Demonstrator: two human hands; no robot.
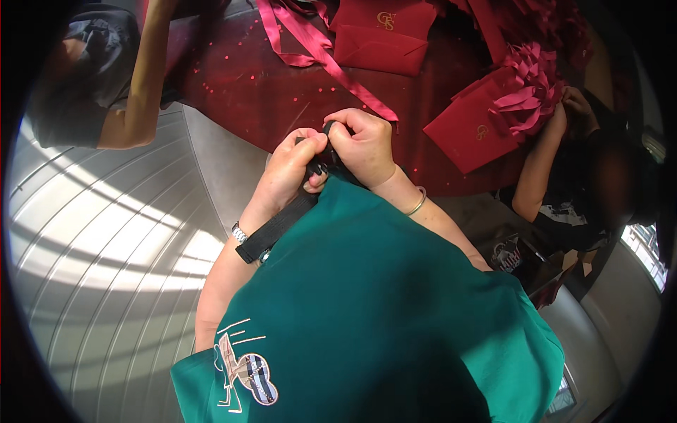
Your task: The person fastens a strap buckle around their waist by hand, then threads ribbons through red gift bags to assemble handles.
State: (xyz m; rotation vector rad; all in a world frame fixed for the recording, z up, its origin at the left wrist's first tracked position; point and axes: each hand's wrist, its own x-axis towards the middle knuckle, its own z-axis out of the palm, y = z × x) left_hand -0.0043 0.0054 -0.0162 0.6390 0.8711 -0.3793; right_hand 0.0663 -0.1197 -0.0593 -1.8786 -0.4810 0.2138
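My left hand [283, 169] and my right hand [363, 146] are close together in front of my chest, both with curled fingers. Between them is a black strap [282, 229] with dark, buckle-like parts partly hidden by my fingers. The strap's wide end hangs from my left hand down along my forearm. My right thumb and fingers pinch a small black part of it at the top. Just beyond my hands is the near edge of a dark red table [261, 92].
On the table lie a red envelope [381, 53], a long pink ribbon [310, 49] and red scraps. A red paper bag [472, 130] with bunched pink ribbons [525, 92] is at right, by a person's hand [578, 102]. Another person's arm [144, 84] is at left.
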